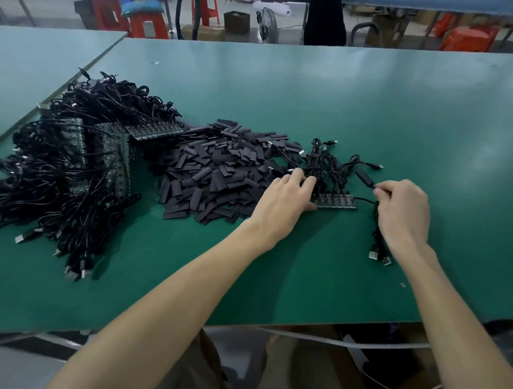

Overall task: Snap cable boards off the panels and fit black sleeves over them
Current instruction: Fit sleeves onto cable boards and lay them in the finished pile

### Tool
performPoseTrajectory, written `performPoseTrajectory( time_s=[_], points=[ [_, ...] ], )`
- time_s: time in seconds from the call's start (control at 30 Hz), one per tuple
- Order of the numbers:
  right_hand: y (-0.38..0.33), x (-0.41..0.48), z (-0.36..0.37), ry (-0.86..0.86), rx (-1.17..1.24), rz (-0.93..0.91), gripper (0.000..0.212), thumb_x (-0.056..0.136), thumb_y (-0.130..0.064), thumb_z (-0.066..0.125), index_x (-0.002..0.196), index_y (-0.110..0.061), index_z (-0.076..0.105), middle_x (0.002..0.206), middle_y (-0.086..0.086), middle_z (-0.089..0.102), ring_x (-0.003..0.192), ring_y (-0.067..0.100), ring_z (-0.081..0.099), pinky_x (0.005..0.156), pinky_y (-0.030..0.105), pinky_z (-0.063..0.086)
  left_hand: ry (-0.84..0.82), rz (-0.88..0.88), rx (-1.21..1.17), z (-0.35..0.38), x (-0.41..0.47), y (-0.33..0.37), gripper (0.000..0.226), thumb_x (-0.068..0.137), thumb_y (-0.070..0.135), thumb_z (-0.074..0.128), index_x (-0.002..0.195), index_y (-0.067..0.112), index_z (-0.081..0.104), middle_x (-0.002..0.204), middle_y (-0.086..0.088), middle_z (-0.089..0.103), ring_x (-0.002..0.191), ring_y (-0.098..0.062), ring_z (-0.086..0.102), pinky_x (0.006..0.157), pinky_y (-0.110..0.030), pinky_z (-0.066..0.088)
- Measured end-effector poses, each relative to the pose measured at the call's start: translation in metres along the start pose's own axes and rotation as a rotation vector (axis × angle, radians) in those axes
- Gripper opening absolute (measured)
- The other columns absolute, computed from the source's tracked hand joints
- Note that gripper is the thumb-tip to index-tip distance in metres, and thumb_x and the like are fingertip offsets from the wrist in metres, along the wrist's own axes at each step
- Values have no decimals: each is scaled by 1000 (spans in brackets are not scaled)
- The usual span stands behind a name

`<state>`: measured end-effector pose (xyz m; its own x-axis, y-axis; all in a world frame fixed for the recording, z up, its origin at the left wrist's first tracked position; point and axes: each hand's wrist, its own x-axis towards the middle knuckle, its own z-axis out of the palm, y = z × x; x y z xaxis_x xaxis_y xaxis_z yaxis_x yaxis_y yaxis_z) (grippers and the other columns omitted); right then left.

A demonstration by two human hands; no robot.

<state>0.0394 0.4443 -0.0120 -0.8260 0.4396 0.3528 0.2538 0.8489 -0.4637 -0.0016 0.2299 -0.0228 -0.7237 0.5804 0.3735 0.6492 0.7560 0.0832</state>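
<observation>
Panel strip [336, 201] lies flat on the green table [376, 111], right of the frame's centre, its long axis running left to right and tipped slightly down toward the right. Its left end is hidden under the left hand [288, 195], so its full length cannot be told. The small boards along it are too blurred to count. Thin black leads rise from its far edge into a tangle toward the top of the frame.

That hand lies palm down with its fingers fairly straight and a little spread, resting on those leads. Its thumb touches the strip's near left end.

The right hand [403, 206], just right of the strip, has its fingers curled, and the tips pinch a thin cable [374, 188]. This cable leaves a black sleeved piece [364, 178] that points from upper left to lower right. What is inside the sleeve cannot be seen. Below the right hand, more cable drops to metal plugs [378, 255], partly hidden by the wrist.

Loose black sleeves [217, 176] are heaped left of the left hand. Farther left is a stack of panels [100, 153], largely buried under cables. Red stools [146, 22] stand beyond the table, upper left.
</observation>
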Motion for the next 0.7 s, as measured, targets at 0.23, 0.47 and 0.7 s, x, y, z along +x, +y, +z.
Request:
performPoseTrajectory(
  time_s=[0.23, 0.47, 0.7],
  points=[
    [-2, -8, 4, -1, 112, 56, 22, 104, -12, 58, 117, -4, 74, 104, 14, 73, 85, 27, 65, 74, 35, 51, 106, 91, 76, -6, -3, -28, 21, 88, -2, 73, 99, 9, 58, 89, -4, 61, 75, -21, 61, 67, -28, 47],
    [-9, -12, 14, -22, -11, 24, 22, 104, -8, 55, 112, 0, 74, 107, 20, 68, 98, 37, 61, 74, 36, 43, 218, -194, -351, -21, 0, -31, 20, 108, 16, 45, 115, 3, 59, 108, -5, 57, 96, -22, 57, 79, -38, 49],
    [-1, 4, 5, -71, -77, 6, 23, 104, -13, 56, 100, 0, 75, 99, 19, 70, 85, 34, 59, 71, 37, 46, 445, -269, -570, -59, 9, -20, 20, 106, 16, 51, 110, 3, 65, 102, -1, 57, 86, -10, 51, 80, -20, 43]
  ],
)
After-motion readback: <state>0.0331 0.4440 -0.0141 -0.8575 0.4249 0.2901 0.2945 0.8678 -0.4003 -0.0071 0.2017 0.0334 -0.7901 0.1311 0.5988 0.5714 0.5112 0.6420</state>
